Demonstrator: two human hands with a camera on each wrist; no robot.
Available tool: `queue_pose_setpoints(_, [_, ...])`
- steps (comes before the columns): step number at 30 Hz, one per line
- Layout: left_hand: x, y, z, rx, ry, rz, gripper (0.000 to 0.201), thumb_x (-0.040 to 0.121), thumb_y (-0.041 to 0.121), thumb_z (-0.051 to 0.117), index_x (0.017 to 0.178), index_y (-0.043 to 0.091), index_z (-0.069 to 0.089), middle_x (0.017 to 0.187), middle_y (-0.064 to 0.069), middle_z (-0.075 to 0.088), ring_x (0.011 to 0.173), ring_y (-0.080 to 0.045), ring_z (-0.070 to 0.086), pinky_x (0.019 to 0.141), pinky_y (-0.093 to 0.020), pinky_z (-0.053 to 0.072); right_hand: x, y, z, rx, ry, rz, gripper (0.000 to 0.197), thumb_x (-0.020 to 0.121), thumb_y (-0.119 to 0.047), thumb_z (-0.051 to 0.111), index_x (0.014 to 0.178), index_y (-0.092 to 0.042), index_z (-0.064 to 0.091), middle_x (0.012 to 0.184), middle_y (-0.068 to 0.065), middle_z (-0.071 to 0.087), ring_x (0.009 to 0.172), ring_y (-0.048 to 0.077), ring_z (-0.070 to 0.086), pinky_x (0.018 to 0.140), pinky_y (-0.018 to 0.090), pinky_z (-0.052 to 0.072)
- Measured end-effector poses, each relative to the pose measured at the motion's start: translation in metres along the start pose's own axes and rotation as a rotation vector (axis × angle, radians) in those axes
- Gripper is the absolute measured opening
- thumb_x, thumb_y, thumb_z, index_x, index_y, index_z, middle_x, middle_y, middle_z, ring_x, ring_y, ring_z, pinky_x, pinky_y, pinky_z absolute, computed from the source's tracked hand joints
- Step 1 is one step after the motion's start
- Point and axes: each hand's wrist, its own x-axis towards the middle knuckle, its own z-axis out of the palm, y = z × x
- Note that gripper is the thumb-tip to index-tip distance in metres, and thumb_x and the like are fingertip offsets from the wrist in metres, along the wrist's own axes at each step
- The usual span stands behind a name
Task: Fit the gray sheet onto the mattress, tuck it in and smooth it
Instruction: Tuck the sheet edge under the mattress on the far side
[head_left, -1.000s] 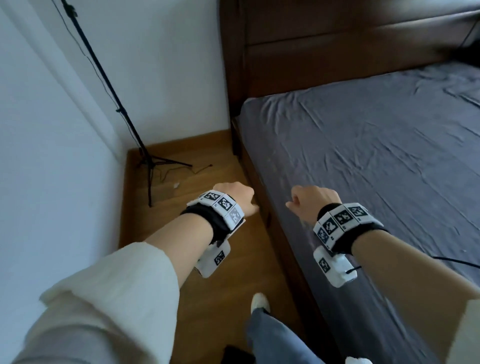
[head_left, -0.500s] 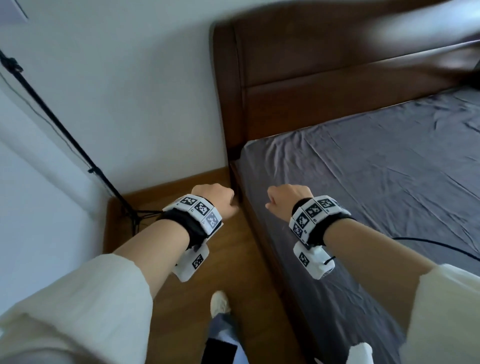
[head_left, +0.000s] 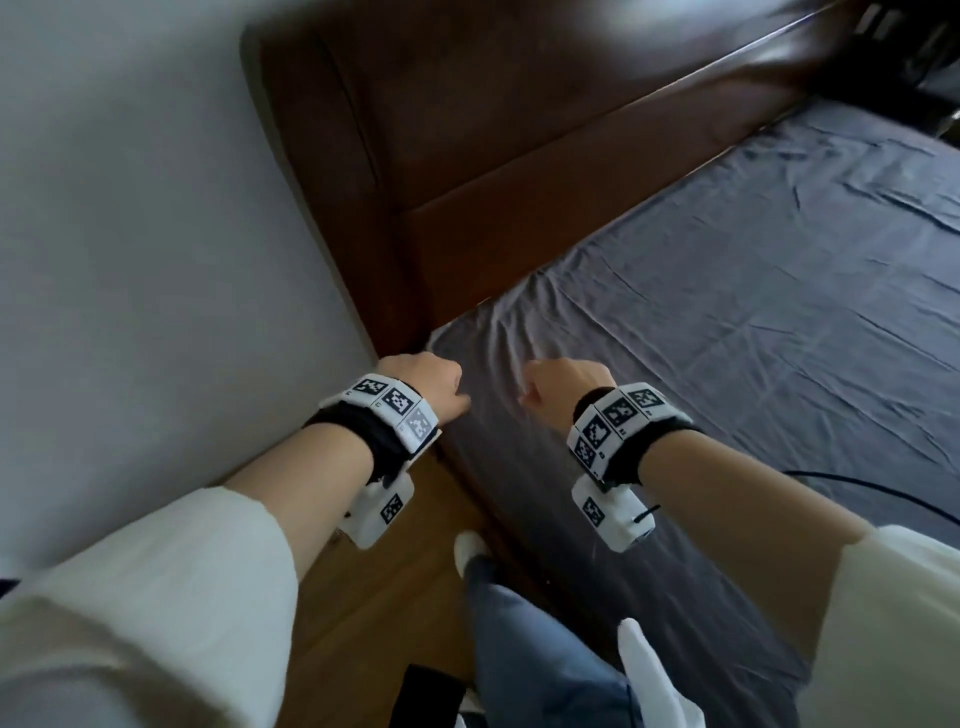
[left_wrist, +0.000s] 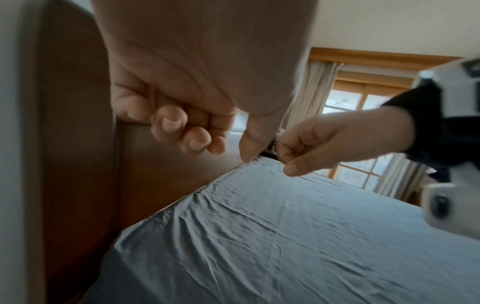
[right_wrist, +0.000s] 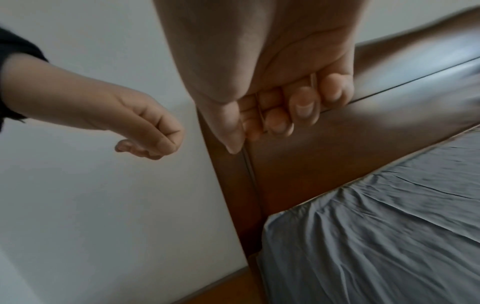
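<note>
The gray sheet (head_left: 727, 364) covers the mattress, creased, with fan-shaped folds at the corner (head_left: 457, 338) by the headboard. My left hand (head_left: 436, 387) hovers just over that corner's edge, fingers curled into a fist and holding nothing, as the left wrist view shows (left_wrist: 192, 127). My right hand (head_left: 561, 387) hangs above the sheet a little to the right, also curled and empty (right_wrist: 267, 115). Neither hand touches the sheet (left_wrist: 285, 236). Each hand shows in the other's wrist view: the left hand (right_wrist: 145, 133), the right hand (left_wrist: 306, 150).
A dark wooden headboard (head_left: 493, 156) stands behind the corner. A white wall (head_left: 156, 260) closes the left side, leaving a narrow strip of wooden floor (head_left: 395, 597) where my foot (head_left: 470, 551) stands. A black cable (head_left: 883, 493) lies on the sheet at the right. A curtained window (left_wrist: 363, 102) is across the bed.
I have stepped along the bed toward the headboard. Both fists have moved forward to the mattress's head corner, and stay curled and empty.
</note>
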Motion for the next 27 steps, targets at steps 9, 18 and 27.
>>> queue_pose_setpoints(9, [0.159, -0.052, 0.001, -0.024, -0.13, 0.003, 0.028, 0.092, 0.046, 0.04, 0.098, 0.022, 0.054, 0.103, -0.007, 0.062, 0.096, -0.028, 0.06, 0.083, -0.035, 0.046, 0.17, 0.02, -0.01, 0.16, -0.112, 0.153, 0.027, 0.096, -0.035, 0.041, 0.111, -0.015, 0.051, 0.094, 0.004, 0.055, 0.077, 0.025, 0.049, 0.065, 0.031, 0.04])
queue_pose_setpoints(18, [0.298, -0.098, 0.103, -0.141, -0.385, -0.105, 0.027, 0.096, 0.036, 0.038, 0.103, 0.015, 0.053, 0.1, -0.007, 0.059, 0.083, -0.026, 0.053, 0.071, -0.032, 0.04, 0.269, 0.017, 0.109, 0.383, -0.331, 0.352, 0.033, 0.093, -0.037, 0.047, 0.117, -0.016, 0.05, 0.118, 0.005, 0.058, 0.107, 0.031, 0.058, 0.073, 0.034, 0.042])
queue_pose_setpoints(27, [0.393, -0.124, 0.193, -0.424, -0.352, -0.282, 0.044, 0.097, 0.039, 0.036, 0.122, 0.003, 0.044, 0.123, -0.021, 0.056, 0.112, -0.038, 0.054, 0.09, -0.042, 0.042, 0.328, -0.011, 0.209, 0.673, -0.129, 0.784, 0.044, 0.087, -0.038, 0.057, 0.119, -0.01, 0.045, 0.126, 0.008, 0.041, 0.124, 0.027, 0.041, 0.089, 0.041, 0.043])
